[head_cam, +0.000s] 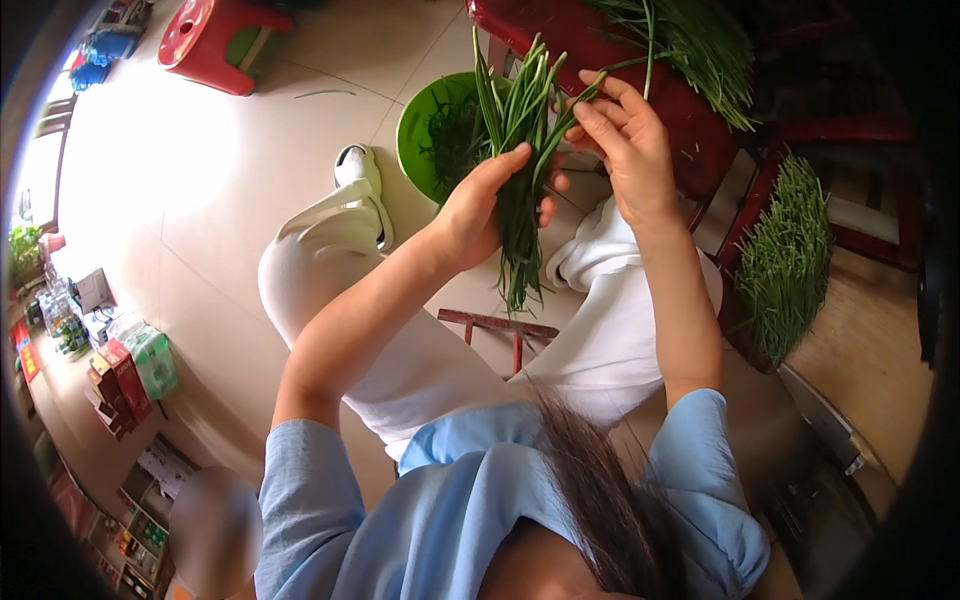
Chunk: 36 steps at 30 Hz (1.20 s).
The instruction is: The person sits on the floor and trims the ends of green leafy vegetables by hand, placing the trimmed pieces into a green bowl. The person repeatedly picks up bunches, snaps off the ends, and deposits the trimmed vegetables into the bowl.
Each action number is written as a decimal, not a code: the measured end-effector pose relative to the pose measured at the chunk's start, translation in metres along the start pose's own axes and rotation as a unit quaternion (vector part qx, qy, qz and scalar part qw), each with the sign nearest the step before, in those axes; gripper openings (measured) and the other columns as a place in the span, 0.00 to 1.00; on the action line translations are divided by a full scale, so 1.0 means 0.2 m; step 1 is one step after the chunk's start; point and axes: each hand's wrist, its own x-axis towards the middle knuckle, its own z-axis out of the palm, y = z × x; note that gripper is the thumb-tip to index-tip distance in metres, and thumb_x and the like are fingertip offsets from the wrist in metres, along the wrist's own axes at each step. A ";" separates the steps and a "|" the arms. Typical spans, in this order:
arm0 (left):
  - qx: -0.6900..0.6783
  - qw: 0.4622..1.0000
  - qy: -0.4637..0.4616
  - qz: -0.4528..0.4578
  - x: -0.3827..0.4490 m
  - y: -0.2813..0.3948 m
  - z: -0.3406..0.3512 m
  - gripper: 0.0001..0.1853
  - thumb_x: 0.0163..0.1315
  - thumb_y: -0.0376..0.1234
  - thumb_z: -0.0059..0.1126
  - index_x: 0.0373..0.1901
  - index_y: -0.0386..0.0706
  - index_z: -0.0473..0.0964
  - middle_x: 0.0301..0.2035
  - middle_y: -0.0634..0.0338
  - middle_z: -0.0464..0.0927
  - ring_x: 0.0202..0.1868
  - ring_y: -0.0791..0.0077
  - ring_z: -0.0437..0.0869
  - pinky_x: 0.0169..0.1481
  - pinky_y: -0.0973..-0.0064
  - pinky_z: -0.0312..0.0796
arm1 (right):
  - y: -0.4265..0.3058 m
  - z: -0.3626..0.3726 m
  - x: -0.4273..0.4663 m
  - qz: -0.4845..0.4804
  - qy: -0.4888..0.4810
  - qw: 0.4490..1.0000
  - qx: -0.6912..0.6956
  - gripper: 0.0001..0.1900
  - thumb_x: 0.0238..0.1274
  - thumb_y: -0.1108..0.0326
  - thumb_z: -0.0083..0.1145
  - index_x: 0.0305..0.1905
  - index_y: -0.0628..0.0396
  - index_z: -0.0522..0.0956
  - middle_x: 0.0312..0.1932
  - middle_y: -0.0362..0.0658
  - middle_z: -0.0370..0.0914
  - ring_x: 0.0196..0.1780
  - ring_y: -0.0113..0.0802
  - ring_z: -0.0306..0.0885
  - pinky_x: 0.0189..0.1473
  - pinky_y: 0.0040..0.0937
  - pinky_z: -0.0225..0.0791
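My left hand (476,206) is closed around a bunch of long green stalks (517,101), which look like garlic chives. Their pale ends point up and away from me, and the dark leaf tips hang below my fingers. On the right side of the bunch, my right hand (637,161) pinches the ends of a few stalks between thumb and fingers. Beneath and left of the bunch stands a bright green bucket (411,146) holding dark green leaf scraps (450,146). My hands partly cover its right side.
More chives (701,56) lie on a dark red seat (686,146). A neat bundle (784,262) rests to my right. A red stool (217,45) stands at upper left, near a fallen leaf (325,93). Boxes (120,386) line the left side. Another person's blurred head (214,532) appears lower left.
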 end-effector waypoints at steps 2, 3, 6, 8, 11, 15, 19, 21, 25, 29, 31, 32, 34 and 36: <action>-0.010 1.000 0.019 0.010 0.00 0.00 0.00 0.21 0.72 0.45 0.35 0.52 0.39 0.68 0.40 0.58 0.77 0.36 0.71 0.78 0.42 0.73 0.72 | -0.03 0.00 -0.01 -0.006 0.003 1.000 -0.018 0.21 0.63 0.70 0.56 0.60 0.61 0.67 0.41 0.43 0.81 0.37 0.21 0.75 0.41 0.19 0.68; -0.015 0.999 0.027 0.015 0.01 0.00 0.01 0.21 0.72 0.45 0.35 0.53 0.39 0.68 0.41 0.57 0.77 0.37 0.71 0.78 0.42 0.72 0.72 | -0.04 -0.01 -0.01 -0.009 0.005 1.000 -0.028 0.21 0.64 0.70 0.55 0.60 0.61 0.67 0.41 0.44 0.81 0.37 0.22 0.75 0.42 0.19 0.68; -0.010 0.999 0.020 0.031 0.00 0.02 0.00 0.21 0.72 0.43 0.38 0.56 0.37 0.66 0.46 0.54 0.77 0.42 0.68 0.80 0.46 0.71 0.74 | -0.06 -0.02 -0.01 -0.027 0.015 0.997 -0.069 0.22 0.63 0.68 0.57 0.60 0.61 0.67 0.41 0.45 0.82 0.38 0.22 0.76 0.42 0.20 0.68; -0.009 0.999 0.029 0.036 0.00 0.02 -0.01 0.21 0.72 0.43 0.39 0.57 0.37 0.66 0.47 0.53 0.77 0.43 0.68 0.80 0.47 0.70 0.74 | -0.05 -0.03 -0.01 -0.039 0.025 0.997 -0.068 0.19 0.63 0.67 0.58 0.57 0.60 0.70 0.39 0.45 0.82 0.38 0.21 0.76 0.42 0.20 0.66; -0.029 0.998 0.032 0.038 0.00 0.00 -0.02 0.21 0.71 0.42 0.40 0.56 0.36 0.66 0.47 0.51 0.77 0.44 0.66 0.81 0.47 0.69 0.75 | -0.05 -0.05 -0.01 -0.059 0.018 0.993 -0.098 0.14 0.63 0.68 0.57 0.50 0.62 0.73 0.36 0.44 0.83 0.39 0.24 0.79 0.46 0.22 0.70; -0.075 0.997 0.021 0.025 0.02 0.00 -0.03 0.19 0.71 0.41 0.42 0.51 0.34 0.69 0.45 0.50 0.78 0.43 0.63 0.82 0.47 0.67 0.75 | -0.06 -0.05 -0.02 -0.057 0.019 0.995 -0.076 0.09 0.62 0.67 0.59 0.44 0.60 0.78 0.35 0.43 0.83 0.38 0.23 0.79 0.43 0.20 0.69; -0.070 0.997 0.003 0.009 0.02 0.00 -0.04 0.21 0.70 0.44 0.40 0.54 0.38 0.68 0.48 0.53 0.76 0.47 0.62 0.79 0.52 0.65 0.71 | -0.07 -0.07 -0.02 -0.041 0.038 0.996 -0.065 0.08 0.61 0.65 0.61 0.40 0.58 0.79 0.34 0.42 0.83 0.36 0.21 0.78 0.38 0.19 0.66; -0.063 0.998 0.004 0.017 0.03 0.01 -0.04 0.20 0.70 0.43 0.41 0.53 0.38 0.68 0.47 0.53 0.76 0.46 0.62 0.80 0.52 0.65 0.72 | -0.07 -0.07 -0.02 -0.036 0.048 0.997 -0.058 0.08 0.61 0.65 0.61 0.40 0.57 0.80 0.33 0.41 0.83 0.35 0.21 0.78 0.36 0.18 0.65; -0.039 0.996 0.056 0.050 0.03 0.01 -0.04 0.17 0.69 0.40 0.46 0.50 0.37 0.70 0.40 0.54 0.78 0.42 0.64 0.81 0.48 0.67 0.73 | -0.09 -0.10 -0.02 -0.043 0.056 0.997 -0.031 0.08 0.61 0.64 0.61 0.39 0.56 0.80 0.32 0.40 0.83 0.35 0.22 0.79 0.36 0.18 0.65; -0.012 0.963 0.231 0.135 0.04 0.03 -0.04 0.10 0.63 0.32 0.57 0.41 0.35 0.72 0.30 0.59 0.75 0.33 0.69 0.79 0.38 0.73 0.74 | -0.11 -0.12 -0.01 -0.044 0.061 0.996 0.044 0.08 0.60 0.64 0.62 0.40 0.55 0.80 0.32 0.40 0.82 0.35 0.22 0.79 0.35 0.17 0.65; 0.046 0.951 0.248 0.176 0.03 0.06 -0.13 0.08 0.62 0.31 0.58 0.36 0.36 0.71 0.28 0.60 0.73 0.26 0.75 0.73 0.31 0.77 0.68 | -0.11 -0.13 -0.01 -0.036 0.058 0.997 0.034 0.07 0.62 0.65 0.59 0.42 0.55 0.80 0.34 0.40 0.82 0.35 0.20 0.77 0.37 0.17 0.66; 0.030 0.944 0.271 0.184 0.03 0.06 -0.14 0.07 0.62 0.31 0.58 0.32 0.39 0.70 0.25 0.65 0.70 0.22 0.82 0.65 0.26 0.81 0.59 | -0.11 -0.13 -0.01 -0.032 0.056 0.998 0.028 0.07 0.63 0.66 0.57 0.43 0.56 0.80 0.35 0.40 0.82 0.35 0.19 0.77 0.37 0.17 0.67; 0.074 0.953 0.226 0.189 0.03 0.07 -0.13 0.07 0.62 0.32 0.59 0.33 0.39 0.70 0.24 0.67 0.68 0.21 0.85 0.63 0.25 0.83 0.56 | -0.10 -0.11 -0.01 -0.028 0.046 0.998 0.017 0.08 0.64 0.66 0.57 0.43 0.56 0.79 0.36 0.40 0.82 0.35 0.19 0.76 0.37 0.16 0.67; 0.146 0.950 0.187 0.202 0.01 0.08 -0.10 0.08 0.62 0.33 0.61 0.36 0.40 0.72 0.22 0.71 0.66 0.20 0.88 0.60 0.24 0.85 0.52 | -0.09 -0.09 0.00 -0.023 0.034 0.999 0.011 0.08 0.63 0.67 0.58 0.44 0.56 0.80 0.36 0.40 0.82 0.34 0.19 0.75 0.37 0.16 0.66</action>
